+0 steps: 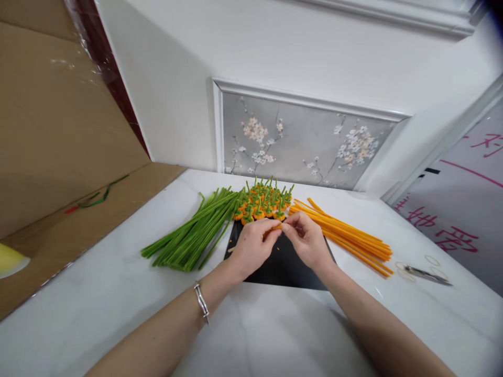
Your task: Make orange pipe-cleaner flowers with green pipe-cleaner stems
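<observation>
Over a black mat, my left hand and my right hand meet with fingertips pinched on a small orange pipe cleaner piece. Most of that piece is hidden by the fingers. Just beyond the hands stands a cluster of small orange pipe cleaner pumpkins with green stems. A bundle of green pipe cleaners lies left of my left hand. To the right of my right hand is a bundle of orange pipe cleaners.
Small scissors and pale rubber bands lie at the right of the white marble table. Cardboard stands at the left, with a yellow roll near it. A wall with a floral panel rises behind.
</observation>
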The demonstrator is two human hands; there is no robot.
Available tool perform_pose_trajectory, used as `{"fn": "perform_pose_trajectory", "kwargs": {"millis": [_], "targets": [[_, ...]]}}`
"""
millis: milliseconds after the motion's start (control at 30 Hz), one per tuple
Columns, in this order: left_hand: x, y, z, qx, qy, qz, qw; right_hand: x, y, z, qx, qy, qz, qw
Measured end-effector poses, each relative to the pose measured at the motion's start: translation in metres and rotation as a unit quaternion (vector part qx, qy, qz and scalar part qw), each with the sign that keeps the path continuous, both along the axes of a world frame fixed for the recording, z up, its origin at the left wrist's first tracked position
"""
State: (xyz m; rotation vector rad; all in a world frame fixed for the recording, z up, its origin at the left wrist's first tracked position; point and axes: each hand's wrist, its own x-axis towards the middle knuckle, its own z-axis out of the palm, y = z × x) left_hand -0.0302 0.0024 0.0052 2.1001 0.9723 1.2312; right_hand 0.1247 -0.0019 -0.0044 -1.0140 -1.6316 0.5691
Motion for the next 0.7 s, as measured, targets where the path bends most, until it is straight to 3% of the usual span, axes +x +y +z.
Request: {"fn": "perform_pose_trajectory", "kwargs": {"millis": [133,300,500,700], "targets": [[0.002,-0.002,0.009,-0.138,-0.127,-0.091,0.978,0.005,0.001,0.007,-0.026,0.048,0.063,0.997],[-0.004,-0.004,0.022,-0.309,-0.233,-0.198,0.901,0.016,0.004,0.016,-0.039,0.114,0.099,0.988],[-0.006,-0.003,0.02,-0.377,-0.285,-0.242,0.848,0.016,0.001,0.018,-0.026,0.114,0.084,0.99],[-0.006,-0.004,0.022,-0.39,-0.272,-0.259,0.841,0.014,0.0,0.021,-0.049,0.13,0.1,0.985]]}}
